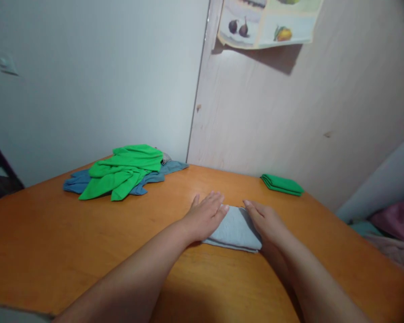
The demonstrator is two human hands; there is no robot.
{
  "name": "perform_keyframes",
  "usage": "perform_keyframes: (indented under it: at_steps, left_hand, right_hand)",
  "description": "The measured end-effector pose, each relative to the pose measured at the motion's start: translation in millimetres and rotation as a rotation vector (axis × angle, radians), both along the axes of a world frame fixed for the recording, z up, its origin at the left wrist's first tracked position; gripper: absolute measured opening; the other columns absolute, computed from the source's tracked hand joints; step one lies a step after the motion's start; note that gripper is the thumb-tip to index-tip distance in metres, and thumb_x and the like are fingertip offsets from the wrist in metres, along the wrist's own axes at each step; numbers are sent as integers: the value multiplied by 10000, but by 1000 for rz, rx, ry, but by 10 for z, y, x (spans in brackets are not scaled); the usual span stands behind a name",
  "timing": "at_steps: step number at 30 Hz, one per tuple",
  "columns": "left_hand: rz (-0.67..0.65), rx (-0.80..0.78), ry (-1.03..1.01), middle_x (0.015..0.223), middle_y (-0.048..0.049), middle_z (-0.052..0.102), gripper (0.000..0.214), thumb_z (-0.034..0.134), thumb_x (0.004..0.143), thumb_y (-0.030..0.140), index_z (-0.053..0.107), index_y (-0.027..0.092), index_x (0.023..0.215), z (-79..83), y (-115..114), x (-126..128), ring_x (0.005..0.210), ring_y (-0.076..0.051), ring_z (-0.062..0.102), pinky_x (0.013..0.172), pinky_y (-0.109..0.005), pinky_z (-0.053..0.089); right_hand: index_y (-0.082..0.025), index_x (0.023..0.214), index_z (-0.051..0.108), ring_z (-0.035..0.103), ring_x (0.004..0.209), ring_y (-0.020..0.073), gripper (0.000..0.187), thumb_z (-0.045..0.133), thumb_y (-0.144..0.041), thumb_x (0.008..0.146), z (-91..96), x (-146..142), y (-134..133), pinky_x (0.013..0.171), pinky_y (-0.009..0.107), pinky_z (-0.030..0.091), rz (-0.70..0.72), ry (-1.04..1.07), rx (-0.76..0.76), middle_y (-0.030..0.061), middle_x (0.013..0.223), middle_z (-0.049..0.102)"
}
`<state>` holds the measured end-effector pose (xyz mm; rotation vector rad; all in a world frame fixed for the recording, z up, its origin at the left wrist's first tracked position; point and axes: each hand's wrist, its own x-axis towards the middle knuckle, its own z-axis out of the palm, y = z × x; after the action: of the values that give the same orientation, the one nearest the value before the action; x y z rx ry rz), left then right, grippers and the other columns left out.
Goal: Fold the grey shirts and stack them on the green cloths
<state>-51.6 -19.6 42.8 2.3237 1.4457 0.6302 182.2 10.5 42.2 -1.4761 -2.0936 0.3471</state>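
A light grey-blue folded cloth (237, 231) lies flat on the wooden table between my hands. My left hand (207, 217) rests on its left side with the fingers stretched out and covers that edge. Along the right edge of the cloth, my right hand (264, 220) stands on its side, fingers extended and touching it. Neither hand grips anything. The far edge of the cloth is partly hidden by my left fingers.
A loose heap of clothes lies at the back left, a bright green garment (128, 168) over a blue one (76, 183). A folded green cloth (283, 185) sits at the table's (121, 233) back right edge. Behind stand the wall (104, 80) and a hanging fruit poster (269, 27).
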Motion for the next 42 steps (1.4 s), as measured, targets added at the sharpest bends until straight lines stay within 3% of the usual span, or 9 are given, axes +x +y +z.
perform_keyframes:
  at_steps: [2, 4, 7, 10, 16, 28, 42]
  left_hand:
    - [-15, -2, 37, 1634, -55, 220, 702, 83, 1013, 615, 288, 220, 1555, -7, -9, 0, 1527, -224, 108, 1204, -571, 27]
    - [-24, 3, 70, 1640, -46, 191, 717, 71, 1008, 626, 263, 217, 1564, -9, -13, -2, 1530, -228, 86, 1198, -589, 3]
    - [-32, 12, 116, 1644, -38, 163, 726, 60, 1004, 633, 239, 217, 1573, -11, -22, -5, 1532, -235, 69, 1191, -606, -24]
    - [-46, 23, 170, 1644, -45, 151, 738, 59, 1001, 640, 222, 209, 1578, -16, -42, -6, 1532, -244, 53, 1185, -618, -42]
    - [-64, 44, 261, 1645, -58, 138, 741, 73, 999, 646, 204, 209, 1583, -11, -91, -7, 1532, -266, 30, 1176, -637, -58]
    - [-60, 20, 347, 1647, -82, 53, 818, 108, 968, 703, 145, 173, 1590, -47, -121, -21, 1529, -294, -9, 1155, -682, -50]
    - [-43, 10, 348, 1646, -94, 116, 804, 127, 964, 710, 197, 206, 1587, -43, -148, -20, 1525, -316, 78, 1153, -688, -55]
  right_hand:
    - [-180, 1039, 737, 693, 1001, 285, 634, 265, -601, 994, 11, -37, -21, 895, 410, 522, 15, 16, 5, 118, 1083, 752]
    - [-177, 1108, 722, 664, 1095, 280, 631, 261, -593, 998, 19, -92, -56, 962, 410, 496, 55, 24, 14, 125, 1182, 723]
    - [-168, 1318, 625, 503, 1338, 289, 648, 266, -601, 995, 18, -175, -114, 1139, 476, 341, 91, -30, -13, 134, 1422, 573]
    - [-151, 1460, 485, 313, 1463, 313, 719, 252, -635, 982, 10, -211, -150, 1192, 575, 187, 66, -158, -89, 134, 1547, 413]
    - [-170, 1547, 324, 137, 1517, 306, 776, 195, -674, 972, -2, -182, -133, 1193, 613, 123, 67, -269, -204, 100, 1629, 230]
    - [-190, 1575, 241, 68, 1526, 285, 800, 152, -696, 962, -35, -191, -114, 1199, 603, 101, 69, -247, -293, 74, 1654, 138]
    - [-203, 1574, 253, 79, 1525, 302, 796, 178, -703, 960, -84, -183, -73, 1195, 611, 100, 88, -236, -300, 80, 1651, 171]
